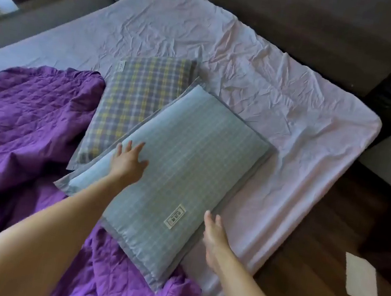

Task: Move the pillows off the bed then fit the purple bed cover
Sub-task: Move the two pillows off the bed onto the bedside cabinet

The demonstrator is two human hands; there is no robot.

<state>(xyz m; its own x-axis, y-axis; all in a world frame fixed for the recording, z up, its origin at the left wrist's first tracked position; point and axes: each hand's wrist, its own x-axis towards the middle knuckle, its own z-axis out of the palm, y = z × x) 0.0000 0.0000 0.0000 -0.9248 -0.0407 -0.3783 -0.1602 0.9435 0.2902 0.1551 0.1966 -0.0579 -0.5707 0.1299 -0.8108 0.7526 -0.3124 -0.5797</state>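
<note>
Nearest the viewer, the purple bed cover [21,125] lies bunched over the near-left part of the bed [310,109], with a fold running under the near corner of the grey checked pillow [185,172]; it is judged to have been left in a heap because it cannot be spread until the pillows are gone. The right hand [214,238] is set with fingers extended against the near-right long edge of that pillow, close to its sewn label [175,216], and nothing is gripped by it. The left hand [129,161] is laid flat and spread on the pillow's left part, near the far-left long edge, also unclenched. The two hands are thus placed across the pillow's width, seemingly so that it can be gathered from both sides and lifted. Its long axis runs from near-centre toward far-right, one short end pointing at the viewer. Farther off, the plaid pillow [138,98] is partly overlapped by the grey one, its long axis running from near-left to far-right. Beyond both, the crumpled pale sheet [207,37] is exposed up to the dark headboard [312,20].
</note>
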